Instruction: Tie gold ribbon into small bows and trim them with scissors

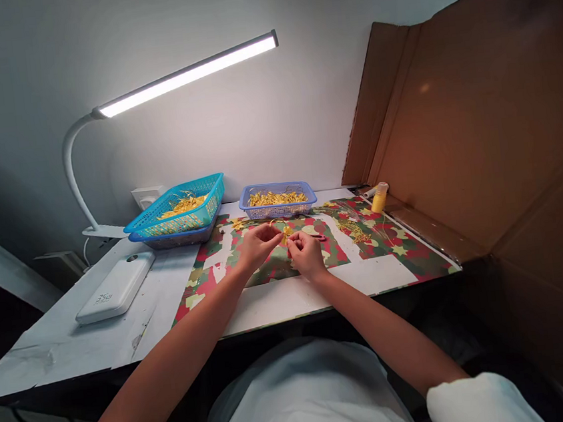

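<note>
Both my hands meet over the middle of the camouflage-patterned mat (390,246). My left hand (259,244) pinches a small gold ribbon piece (286,230) between thumb and fingers. My right hand (306,254) is closed beside it, its fingertips pinched on the same gold piece. A thin gold loop rises from the piece between the two hands.
A blue basket (181,211) of gold pieces sits stacked on another at the back left; a lavender basket (277,200) of gold pieces stands behind my hands. A yellow bottle (379,198), a white power bank (116,287), a desk lamp (187,76) and a cardboard wall (477,116) surround the table.
</note>
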`<action>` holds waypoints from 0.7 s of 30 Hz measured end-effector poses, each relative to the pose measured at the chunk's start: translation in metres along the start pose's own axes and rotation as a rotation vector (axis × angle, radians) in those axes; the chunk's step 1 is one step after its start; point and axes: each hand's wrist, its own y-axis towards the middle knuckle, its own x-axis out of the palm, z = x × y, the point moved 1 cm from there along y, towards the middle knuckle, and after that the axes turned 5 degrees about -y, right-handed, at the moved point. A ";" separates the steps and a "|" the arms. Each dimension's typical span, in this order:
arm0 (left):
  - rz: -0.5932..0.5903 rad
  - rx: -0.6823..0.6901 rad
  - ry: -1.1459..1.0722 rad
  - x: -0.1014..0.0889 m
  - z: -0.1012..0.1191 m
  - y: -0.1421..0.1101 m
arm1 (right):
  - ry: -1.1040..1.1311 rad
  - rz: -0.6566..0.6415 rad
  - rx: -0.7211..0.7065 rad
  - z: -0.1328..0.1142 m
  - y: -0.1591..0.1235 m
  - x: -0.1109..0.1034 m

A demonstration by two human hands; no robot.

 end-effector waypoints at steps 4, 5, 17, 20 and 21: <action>-0.009 -0.024 -0.026 -0.001 -0.004 0.001 | 0.014 -0.001 0.011 -0.001 0.000 0.000; -0.006 -0.030 -0.029 -0.001 -0.004 0.001 | 0.014 0.000 0.013 -0.001 -0.001 0.000; 0.009 -0.043 -0.037 -0.001 -0.008 0.003 | 0.017 0.003 0.019 -0.002 0.000 0.000; 0.003 -0.029 -0.020 -0.002 -0.011 0.003 | 0.003 0.005 0.025 -0.003 0.000 -0.001; 0.003 -0.022 -0.013 -0.001 -0.011 0.003 | -0.002 0.007 0.026 -0.003 0.000 -0.001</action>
